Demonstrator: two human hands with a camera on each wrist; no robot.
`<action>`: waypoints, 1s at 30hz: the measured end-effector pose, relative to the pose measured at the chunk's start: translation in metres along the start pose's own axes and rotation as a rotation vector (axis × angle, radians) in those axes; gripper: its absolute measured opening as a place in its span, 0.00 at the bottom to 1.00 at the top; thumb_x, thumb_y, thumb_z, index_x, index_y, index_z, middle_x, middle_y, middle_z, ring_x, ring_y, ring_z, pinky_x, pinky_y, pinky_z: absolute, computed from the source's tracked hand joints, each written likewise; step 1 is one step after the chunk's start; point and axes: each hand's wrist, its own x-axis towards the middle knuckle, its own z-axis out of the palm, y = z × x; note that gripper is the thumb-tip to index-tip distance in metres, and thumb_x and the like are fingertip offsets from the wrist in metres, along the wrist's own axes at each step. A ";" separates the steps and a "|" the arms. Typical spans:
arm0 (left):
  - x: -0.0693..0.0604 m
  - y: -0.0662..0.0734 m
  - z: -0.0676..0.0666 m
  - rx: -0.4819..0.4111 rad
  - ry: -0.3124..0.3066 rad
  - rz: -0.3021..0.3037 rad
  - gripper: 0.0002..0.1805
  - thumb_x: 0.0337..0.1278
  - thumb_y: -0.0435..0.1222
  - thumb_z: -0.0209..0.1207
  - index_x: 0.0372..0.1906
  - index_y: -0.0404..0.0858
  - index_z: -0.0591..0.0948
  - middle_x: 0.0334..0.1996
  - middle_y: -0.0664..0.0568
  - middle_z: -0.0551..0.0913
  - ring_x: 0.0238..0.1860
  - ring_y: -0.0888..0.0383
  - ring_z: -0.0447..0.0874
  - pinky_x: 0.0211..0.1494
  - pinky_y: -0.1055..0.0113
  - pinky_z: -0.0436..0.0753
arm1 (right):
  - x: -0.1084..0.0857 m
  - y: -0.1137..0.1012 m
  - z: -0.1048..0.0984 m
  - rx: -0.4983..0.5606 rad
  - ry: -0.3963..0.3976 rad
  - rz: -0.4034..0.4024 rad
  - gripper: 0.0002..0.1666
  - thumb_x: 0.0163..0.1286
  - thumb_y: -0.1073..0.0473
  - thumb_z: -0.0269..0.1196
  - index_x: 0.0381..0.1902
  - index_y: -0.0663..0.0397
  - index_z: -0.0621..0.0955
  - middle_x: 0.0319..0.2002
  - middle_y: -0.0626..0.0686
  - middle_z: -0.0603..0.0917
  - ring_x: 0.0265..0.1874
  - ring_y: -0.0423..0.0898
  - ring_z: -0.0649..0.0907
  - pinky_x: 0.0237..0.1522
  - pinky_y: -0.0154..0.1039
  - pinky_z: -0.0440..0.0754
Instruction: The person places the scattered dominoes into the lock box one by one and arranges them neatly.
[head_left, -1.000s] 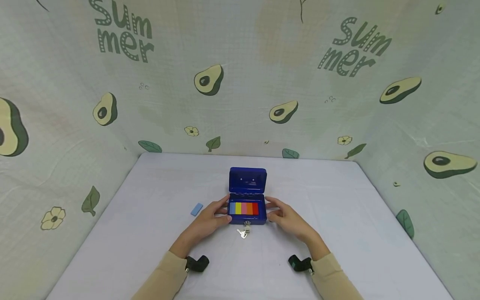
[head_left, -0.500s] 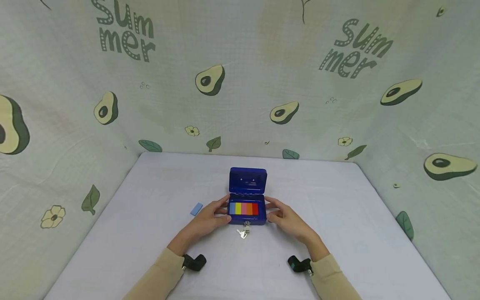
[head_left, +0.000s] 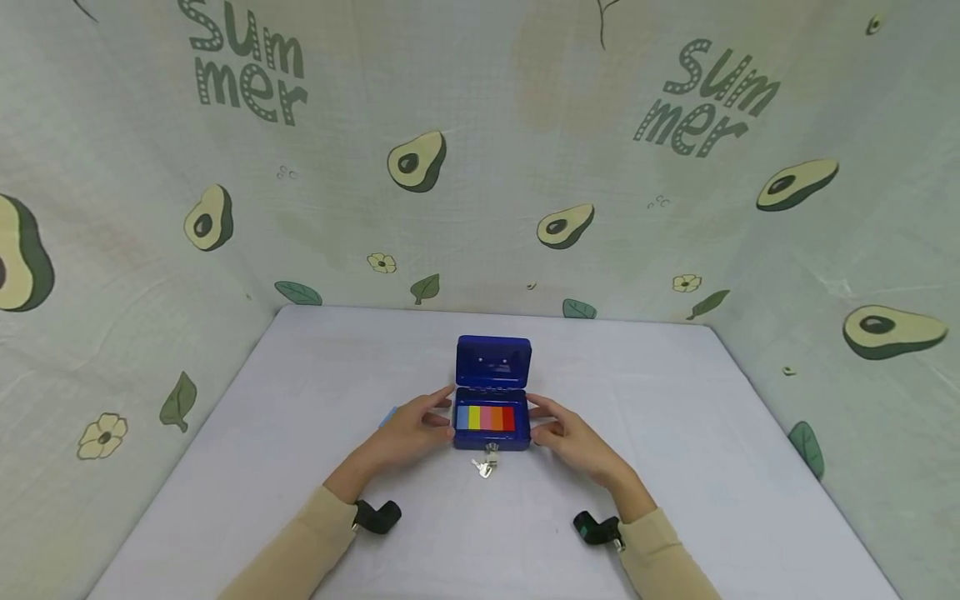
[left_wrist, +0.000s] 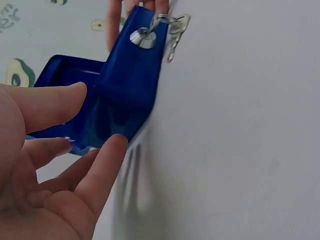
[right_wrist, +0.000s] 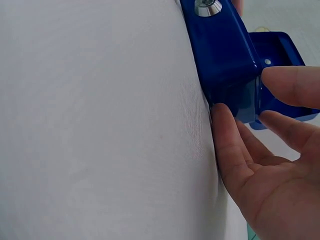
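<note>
A small dark blue cash box [head_left: 491, 442] stands on the table with its lid [head_left: 493, 362] raised. Inside lies a row of coloured blocks [head_left: 486, 418]: light blue, yellow, pink, orange and red. Keys [head_left: 483, 467] on a ring hang from the lock [left_wrist: 143, 38] at the front. Just off the box's left side is my left hand [head_left: 411, 429], fingers spread and holding nothing. My right hand [head_left: 573, 440] lies along the right side, its fingertips at the wall; whether they touch it is hard to tell. Neither hand grips the box.
A loose light blue block [head_left: 387, 416] lies on the white table [head_left: 637, 375], mostly hidden behind the left hand. Printed cloth walls [head_left: 487, 167] surround the table at the back and sides. Each wrist carries a black camera.
My left hand has drawn slightly left, away from the box wall, and now covers most of the loose blue block. The right hand and the box have hardly moved.
</note>
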 end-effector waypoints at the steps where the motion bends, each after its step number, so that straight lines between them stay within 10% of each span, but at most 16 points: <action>1: 0.000 0.001 -0.003 0.013 0.009 0.003 0.41 0.71 0.39 0.67 0.84 0.51 0.65 0.71 0.47 0.78 0.63 0.50 0.84 0.67 0.46 0.82 | 0.000 0.000 0.000 -0.003 -0.001 -0.002 0.39 0.79 0.58 0.62 0.83 0.49 0.65 0.71 0.64 0.76 0.54 0.51 0.85 0.58 0.48 0.83; 19: 0.002 -0.011 -0.071 0.227 -0.049 0.222 0.36 0.72 0.36 0.67 0.81 0.47 0.69 0.73 0.41 0.75 0.67 0.44 0.79 0.68 0.46 0.81 | -0.001 -0.001 0.002 0.013 -0.004 0.000 0.39 0.78 0.58 0.62 0.83 0.50 0.65 0.71 0.64 0.76 0.55 0.52 0.85 0.58 0.51 0.83; 30: 0.003 -0.032 -0.094 0.342 -0.115 0.205 0.36 0.67 0.40 0.71 0.78 0.44 0.74 0.71 0.46 0.78 0.66 0.45 0.79 0.66 0.47 0.83 | -0.001 0.000 0.000 0.011 -0.002 0.000 0.39 0.78 0.58 0.63 0.83 0.49 0.65 0.71 0.64 0.76 0.55 0.52 0.85 0.58 0.50 0.83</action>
